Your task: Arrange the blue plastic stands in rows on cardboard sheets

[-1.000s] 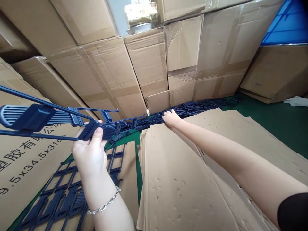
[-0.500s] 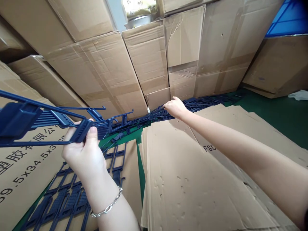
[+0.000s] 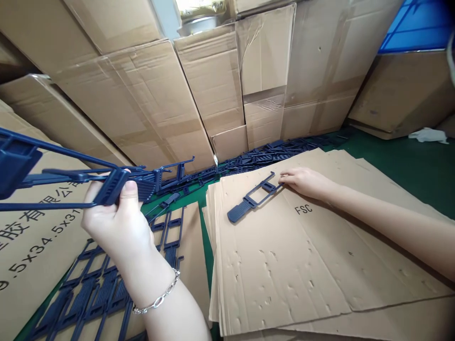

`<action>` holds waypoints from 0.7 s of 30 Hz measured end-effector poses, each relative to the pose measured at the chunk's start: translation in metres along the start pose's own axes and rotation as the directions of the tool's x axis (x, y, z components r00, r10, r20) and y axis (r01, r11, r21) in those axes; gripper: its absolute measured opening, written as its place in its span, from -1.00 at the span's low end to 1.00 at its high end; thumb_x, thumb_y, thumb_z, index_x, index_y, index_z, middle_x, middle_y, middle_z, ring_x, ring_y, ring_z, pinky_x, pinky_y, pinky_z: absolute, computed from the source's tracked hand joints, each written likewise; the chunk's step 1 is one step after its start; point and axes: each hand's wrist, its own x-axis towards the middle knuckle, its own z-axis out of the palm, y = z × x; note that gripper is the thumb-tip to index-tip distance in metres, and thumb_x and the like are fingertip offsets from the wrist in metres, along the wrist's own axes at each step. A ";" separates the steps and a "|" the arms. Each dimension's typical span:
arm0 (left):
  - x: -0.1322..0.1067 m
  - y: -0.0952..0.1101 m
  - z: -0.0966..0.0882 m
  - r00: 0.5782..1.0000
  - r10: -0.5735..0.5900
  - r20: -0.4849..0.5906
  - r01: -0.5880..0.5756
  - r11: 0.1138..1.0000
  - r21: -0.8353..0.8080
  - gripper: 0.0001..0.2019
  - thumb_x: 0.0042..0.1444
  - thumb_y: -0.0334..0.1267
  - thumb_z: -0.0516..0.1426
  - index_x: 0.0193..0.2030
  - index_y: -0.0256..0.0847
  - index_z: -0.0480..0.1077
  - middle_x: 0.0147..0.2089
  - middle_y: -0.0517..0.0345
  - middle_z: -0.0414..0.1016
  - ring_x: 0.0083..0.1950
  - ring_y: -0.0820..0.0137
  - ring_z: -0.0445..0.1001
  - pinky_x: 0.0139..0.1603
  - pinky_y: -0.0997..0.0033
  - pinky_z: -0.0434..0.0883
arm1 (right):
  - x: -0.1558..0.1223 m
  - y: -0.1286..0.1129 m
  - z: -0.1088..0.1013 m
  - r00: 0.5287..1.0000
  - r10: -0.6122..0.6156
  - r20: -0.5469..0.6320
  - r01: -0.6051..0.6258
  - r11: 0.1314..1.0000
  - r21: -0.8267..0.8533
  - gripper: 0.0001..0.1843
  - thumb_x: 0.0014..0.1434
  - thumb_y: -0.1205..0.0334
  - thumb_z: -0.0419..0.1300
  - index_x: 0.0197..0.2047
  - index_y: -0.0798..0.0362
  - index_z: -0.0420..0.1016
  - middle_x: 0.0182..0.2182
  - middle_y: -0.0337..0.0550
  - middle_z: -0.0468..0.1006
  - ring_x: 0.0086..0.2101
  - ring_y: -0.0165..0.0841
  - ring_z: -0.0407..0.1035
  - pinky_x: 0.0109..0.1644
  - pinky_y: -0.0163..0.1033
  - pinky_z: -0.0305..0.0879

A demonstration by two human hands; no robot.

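Observation:
My left hand (image 3: 115,213) is closed around several dark blue plastic frames (image 3: 113,187), thumb on top, holding them up at the left. A silver chain bracelet (image 3: 158,303) circles that wrist. My right hand (image 3: 302,182) pinches the end of one dark blue plastic frame (image 3: 254,201), which has two long rails, crossbars and a ribbed paddle end. This frame is over the cardboard stack (image 3: 270,274), its paddle pointing toward the lower left; whether it rests on the sheet I cannot tell.
A long heap of similar frames (image 3: 270,154) lies on the green floor (image 3: 384,166) along the carton wall (image 3: 209,85). More frames (image 3: 95,293) are laid in rows on cardboard at lower left. A printed carton (image 3: 42,227) stands left; a blue crate (image 3: 419,26) sits upper right.
My right hand has moved from the heap back over the cardboard stack, bringing one frame with it. My left hand keeps its grip and has shifted slightly left.

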 end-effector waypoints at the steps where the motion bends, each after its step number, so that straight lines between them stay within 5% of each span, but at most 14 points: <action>1: 0.000 0.001 0.002 1.000 0.017 -0.023 -0.018 0.999 -0.027 -0.68 -0.07 -0.38 0.18 -0.11 -0.16 0.44 -0.20 0.12 0.48 -0.11 0.22 0.45 -0.01 -0.01 0.38 | 0.000 0.002 -0.002 0.999 0.030 0.033 -0.029 0.999 -0.014 -0.74 0.20 0.33 0.01 -0.14 -0.02 0.49 -0.09 -0.14 0.41 -0.16 -0.32 0.30 -0.13 -0.26 0.19; 4: -0.001 0.001 0.005 0.999 0.002 -0.033 -0.005 0.994 -0.105 -0.67 -0.10 -0.42 0.19 -0.13 -0.15 0.47 -0.26 0.12 0.51 -0.17 0.22 0.48 -0.14 0.00 0.45 | 0.005 -0.006 -0.018 0.984 0.142 0.107 -0.131 0.987 -0.097 -0.71 0.06 0.46 0.02 -0.21 0.07 0.49 -0.19 -0.01 0.42 -0.20 -0.23 0.30 -0.21 -0.20 0.19; 8: -0.001 -0.006 0.008 0.998 -0.067 -0.016 0.064 0.988 -0.141 -0.67 -0.12 -0.43 0.21 -0.14 -0.14 0.46 -0.26 0.13 0.51 -0.16 0.24 0.49 -0.13 0.03 0.46 | 0.012 -0.046 -0.043 0.962 0.244 0.123 -0.220 0.959 -0.179 -0.73 0.01 0.54 -0.02 -0.27 0.25 0.45 -0.25 0.19 0.38 -0.20 -0.10 0.27 -0.22 -0.09 0.18; 11: -0.001 -0.009 0.010 0.997 -0.073 0.014 0.074 0.983 -0.171 -0.69 -0.13 -0.42 0.22 -0.16 -0.16 0.46 -0.25 0.11 0.51 -0.16 0.23 0.49 -0.07 0.00 0.42 | 0.018 -0.080 -0.053 0.976 0.160 0.147 -0.146 0.984 -0.102 -0.73 0.15 0.32 0.03 -0.11 0.18 0.42 -0.15 0.13 0.37 -0.19 -0.15 0.28 -0.22 -0.15 0.21; 15: -0.004 -0.007 0.013 0.996 -0.057 0.072 0.067 0.985 -0.156 -0.67 -0.11 -0.40 0.23 -0.14 -0.14 0.44 -0.23 0.13 0.51 -0.12 0.29 0.48 0.09 -0.01 0.30 | 0.022 -0.119 -0.048 0.981 0.023 0.191 -0.030 0.999 0.036 -0.48 0.21 -0.11 0.00 0.15 -0.05 0.26 -0.07 0.03 0.35 -0.21 -0.18 0.32 -0.25 -0.20 0.26; 21: -0.005 -0.008 0.013 0.997 -0.027 0.079 0.037 0.990 -0.135 -0.68 -0.09 -0.39 0.22 -0.12 -0.13 0.42 -0.22 0.14 0.50 -0.11 0.28 0.47 0.06 0.03 0.34 | 0.014 -0.149 -0.035 0.984 -0.082 0.156 0.049 0.978 0.201 -0.38 0.11 -0.24 0.05 0.12 -0.04 0.30 0.11 0.20 0.14 -0.03 0.06 0.18 -0.03 0.11 0.15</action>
